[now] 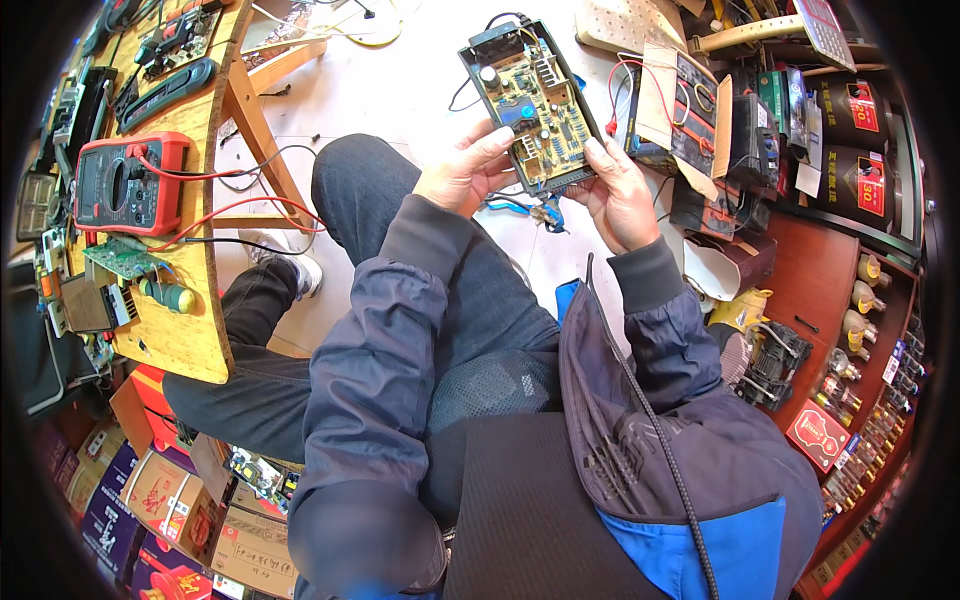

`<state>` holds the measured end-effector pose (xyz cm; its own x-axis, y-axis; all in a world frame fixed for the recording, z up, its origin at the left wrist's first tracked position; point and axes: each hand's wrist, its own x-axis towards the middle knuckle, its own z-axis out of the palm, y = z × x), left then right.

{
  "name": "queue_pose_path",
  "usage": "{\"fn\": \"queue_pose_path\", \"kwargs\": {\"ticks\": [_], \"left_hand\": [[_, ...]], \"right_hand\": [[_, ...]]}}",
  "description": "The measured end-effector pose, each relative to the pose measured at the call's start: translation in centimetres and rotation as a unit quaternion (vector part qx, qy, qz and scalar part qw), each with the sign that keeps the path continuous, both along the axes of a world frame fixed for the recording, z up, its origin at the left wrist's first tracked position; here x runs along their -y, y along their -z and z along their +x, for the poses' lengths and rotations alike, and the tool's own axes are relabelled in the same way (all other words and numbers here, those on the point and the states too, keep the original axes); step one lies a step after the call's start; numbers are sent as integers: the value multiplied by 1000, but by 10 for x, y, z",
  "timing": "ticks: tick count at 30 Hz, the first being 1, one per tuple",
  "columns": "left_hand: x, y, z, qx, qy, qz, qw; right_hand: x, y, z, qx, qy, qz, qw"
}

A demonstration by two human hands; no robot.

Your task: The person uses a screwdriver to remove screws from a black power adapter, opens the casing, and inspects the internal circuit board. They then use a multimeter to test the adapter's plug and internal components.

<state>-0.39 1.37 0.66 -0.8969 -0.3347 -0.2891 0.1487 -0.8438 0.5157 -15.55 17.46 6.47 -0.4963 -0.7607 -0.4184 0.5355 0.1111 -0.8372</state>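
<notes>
Both hands hold a black plastic case [494, 45] with no cover on it, raised above the floor in front of my knees. Inside sits a yellowish circuit board [545, 92] crowded with capacitors, chips and finned metal parts. My left hand [466, 172] grips the near left corner, its thumb lying over the rim. At the near right corner, my right hand [618, 196] closes on the case with the thumb on top. A black cord leaves the far end. Below the case, partly hidden by it, lies a blue-handled tool [512, 206], perhaps pliers.
A worn wooden bench [190, 330] on the left carries a red multimeter [130, 185] with trailing leads, a green circuit board [122, 258] and tools. Batteries [695, 110] and an open carton stand at the right. Shelves [870, 370] hold small fittings. Cardboard boxes [165, 500] fill the lower left.
</notes>
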Motion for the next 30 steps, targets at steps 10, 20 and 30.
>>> {"fn": "queue_pose_path", "kwargs": {"ticks": [10,20,30], "left_hand": [[7,-1,1,-17,-50,36,998],[6,-2,2,11,-99,57,993],[11,8,4,20,-111,70,991]], "right_hand": [[-14,13,-10,-2,-23,34,999],[-27,15,-21,-82,-81,77,990],[-45,22,-35,-74,-84,93,989]]}}
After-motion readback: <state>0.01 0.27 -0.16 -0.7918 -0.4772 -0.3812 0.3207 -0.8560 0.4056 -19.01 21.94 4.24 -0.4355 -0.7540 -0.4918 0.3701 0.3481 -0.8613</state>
